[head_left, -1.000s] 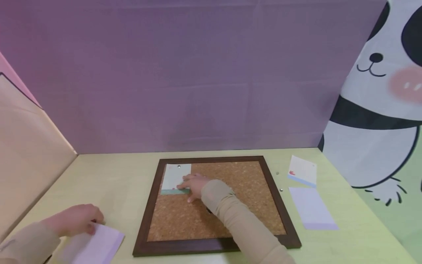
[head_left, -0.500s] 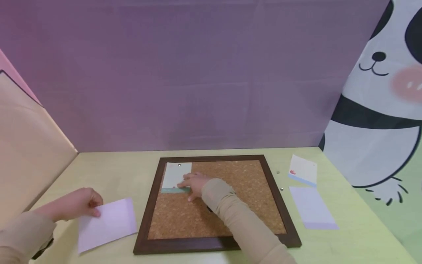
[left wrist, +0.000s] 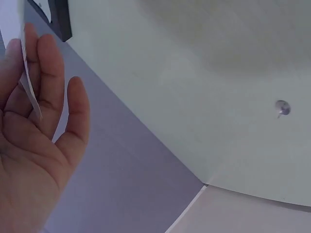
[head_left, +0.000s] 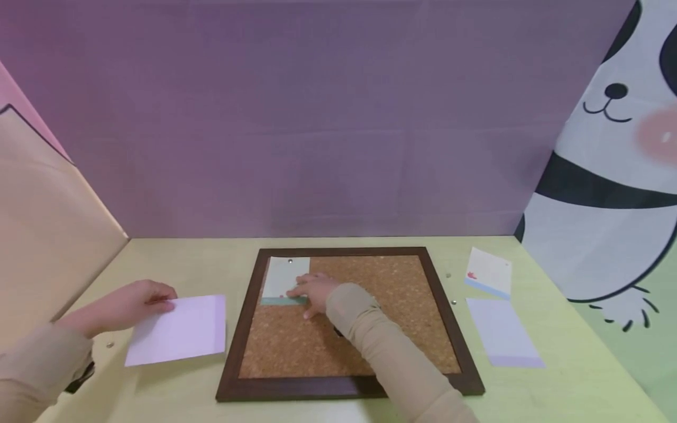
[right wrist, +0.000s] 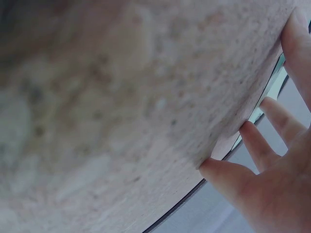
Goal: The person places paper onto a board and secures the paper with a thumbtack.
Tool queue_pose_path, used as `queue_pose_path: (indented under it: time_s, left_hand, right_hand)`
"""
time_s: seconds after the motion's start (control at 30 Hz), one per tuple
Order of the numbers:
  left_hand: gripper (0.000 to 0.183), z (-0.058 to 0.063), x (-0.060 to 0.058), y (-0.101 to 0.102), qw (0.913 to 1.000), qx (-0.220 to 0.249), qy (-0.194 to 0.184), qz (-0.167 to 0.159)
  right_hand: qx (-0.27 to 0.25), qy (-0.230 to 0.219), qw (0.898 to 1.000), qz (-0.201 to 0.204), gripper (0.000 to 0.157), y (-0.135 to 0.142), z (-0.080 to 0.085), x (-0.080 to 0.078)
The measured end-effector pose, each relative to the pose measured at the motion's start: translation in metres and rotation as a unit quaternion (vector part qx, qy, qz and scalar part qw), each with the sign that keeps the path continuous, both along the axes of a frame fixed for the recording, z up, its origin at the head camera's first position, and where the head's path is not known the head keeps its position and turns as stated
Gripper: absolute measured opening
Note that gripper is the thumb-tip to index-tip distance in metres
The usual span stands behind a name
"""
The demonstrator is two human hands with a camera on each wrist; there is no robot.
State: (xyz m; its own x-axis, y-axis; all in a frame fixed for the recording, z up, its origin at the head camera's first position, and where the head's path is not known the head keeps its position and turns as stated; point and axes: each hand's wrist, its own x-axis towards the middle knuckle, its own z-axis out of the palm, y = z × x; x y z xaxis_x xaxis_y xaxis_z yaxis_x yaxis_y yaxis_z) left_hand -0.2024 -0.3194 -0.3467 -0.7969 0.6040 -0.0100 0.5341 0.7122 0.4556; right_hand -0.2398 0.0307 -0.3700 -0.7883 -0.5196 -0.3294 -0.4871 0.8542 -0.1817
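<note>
Between thumb and fingers, my left hand (head_left: 132, 302) pinches a pale purple note sheet (head_left: 185, 332) by its left side. The sheet hangs over the table left of the framed corkboard (head_left: 381, 335), its darker purple strip toward the board. In the left wrist view, the sheet (left wrist: 30, 90) shows edge-on in the fingers. A white note with a green lower strip (head_left: 280, 279) lies at the board's upper left corner, with a push pin (head_left: 290, 261) at its top edge. Spread fingers of my right hand (head_left: 316, 292) rest on the note's lower right part and the cork beside it.
Right of the board lie a white note with a blue strip (head_left: 489, 273) and another purple sheet (head_left: 505, 332). Two push pins sit near the frame's right side, one being a push pin (head_left: 453, 302). Another pin (head_left: 110, 345) lies left, beside my left sleeve (head_left: 47, 364).
My left hand has lifted the purple sheet and moved it forward, turning its darker strip toward the board. A pin at left has come into view. The right hand stays on the note.
</note>
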Motion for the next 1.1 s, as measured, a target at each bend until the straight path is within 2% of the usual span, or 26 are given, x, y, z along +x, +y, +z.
queue_pose_path:
  time_s: [0.17,0.4,0.7,0.83,1.1]
  left_hand:
    - [0.014,0.006,-0.003,0.007,1.0000,0.000,0.003,0.003]
    - [0.012,0.011,-0.002,0.019,0.9983,0.004,-0.054,0.021]
    - [0.017,0.014,-0.004,0.027,0.9965,0.020,-0.080,0.012]
    - [0.017,0.014,-0.007,0.033,0.9976,0.015,-0.068,0.002]
    - [0.012,0.008,-0.016,0.057,0.9990,0.023,-0.037,0.009]
  right_hand:
    - [0.004,0.004,1.000,0.007,0.063,0.001,-0.004,-0.004]
    - [0.005,0.012,1.000,0.012,0.064,0.001,-0.005,-0.005]
    - [0.009,0.017,1.000,0.013,0.063,-0.001,-0.005,-0.004]
    - [0.007,0.016,1.000,0.010,0.063,-0.001,-0.007,-0.005]
    - [-0.003,0.025,1.000,0.011,0.062,-0.001,-0.008,-0.006]
